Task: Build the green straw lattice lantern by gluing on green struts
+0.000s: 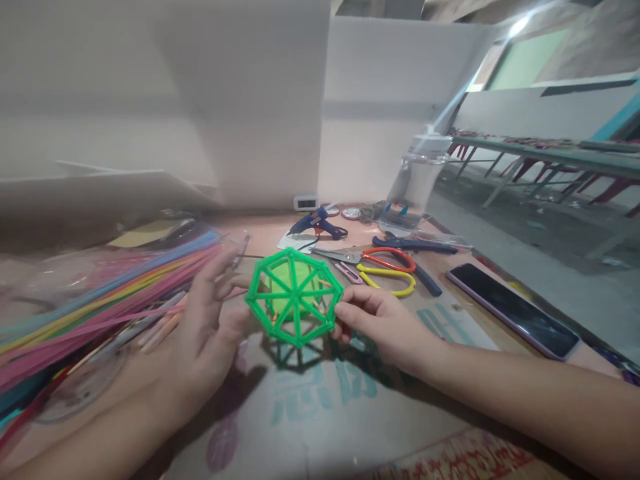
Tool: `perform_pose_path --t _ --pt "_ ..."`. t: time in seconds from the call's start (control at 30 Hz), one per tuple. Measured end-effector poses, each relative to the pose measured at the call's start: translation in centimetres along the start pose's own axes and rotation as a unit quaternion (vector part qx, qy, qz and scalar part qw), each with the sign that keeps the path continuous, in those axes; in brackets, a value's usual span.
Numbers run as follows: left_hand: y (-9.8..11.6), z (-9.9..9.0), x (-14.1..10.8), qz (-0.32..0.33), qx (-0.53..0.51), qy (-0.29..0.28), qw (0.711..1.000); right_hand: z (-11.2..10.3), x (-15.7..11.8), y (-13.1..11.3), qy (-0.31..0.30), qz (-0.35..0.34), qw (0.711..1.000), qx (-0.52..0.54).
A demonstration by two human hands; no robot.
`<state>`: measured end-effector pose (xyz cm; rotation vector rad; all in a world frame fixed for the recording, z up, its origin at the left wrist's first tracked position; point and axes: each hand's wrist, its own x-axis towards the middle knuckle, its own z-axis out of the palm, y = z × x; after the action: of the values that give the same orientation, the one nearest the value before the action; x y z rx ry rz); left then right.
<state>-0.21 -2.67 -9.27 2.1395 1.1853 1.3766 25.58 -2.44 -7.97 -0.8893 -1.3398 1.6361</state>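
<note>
A bright green wheel-like frame (295, 294) with spokes is held above the cardboard-covered table, and a lighter yellow-green round piece shows behind its spokes. My right hand (373, 320) pinches the frame's right rim between thumb and fingers. On the other side, my left hand (213, 317) is slightly blurred, its fingers apart and curved near the left rim. Whether its fingertips touch the frame is unclear. The frame's shadow falls on the cardboard (320, 413) beneath.
Behind the frame lie a blue glue gun (317, 223), scissors with red and yellow handles (390, 260) and blue-handled pliers (420, 245). A water bottle (413, 183) stands at the back right, near a phone (513, 310). Colourful fuzzy stems (115, 287) cover the left side.
</note>
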Motion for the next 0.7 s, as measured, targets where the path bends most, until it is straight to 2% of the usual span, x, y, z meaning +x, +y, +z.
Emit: perform_pose_path --t 0.1,0.2,0.3,0.47,0.7 --pt "1.0 0.4 0.5 -0.11 -0.09 0.045 0.989 0.4 -0.2 0.1 -0.017 0.019 1.0 0.013" --pt "0.9 0.8 0.5 -0.162 -0.101 0.046 0.981 0.7 -0.4 0.2 -0.017 0.031 0.999 0.023" --pt "0.3 0.8 0.3 -0.136 -0.069 0.045 0.987 0.8 -0.6 0.2 -0.014 0.038 0.999 0.025" --pt "0.2 0.4 0.4 -0.081 0.016 -0.026 0.996 0.7 -0.8 0.3 -0.004 0.041 0.999 0.03" --pt "0.8 0.2 0.8 -0.034 0.089 -0.018 0.995 0.3 -0.4 0.6 0.006 0.02 0.999 0.026"
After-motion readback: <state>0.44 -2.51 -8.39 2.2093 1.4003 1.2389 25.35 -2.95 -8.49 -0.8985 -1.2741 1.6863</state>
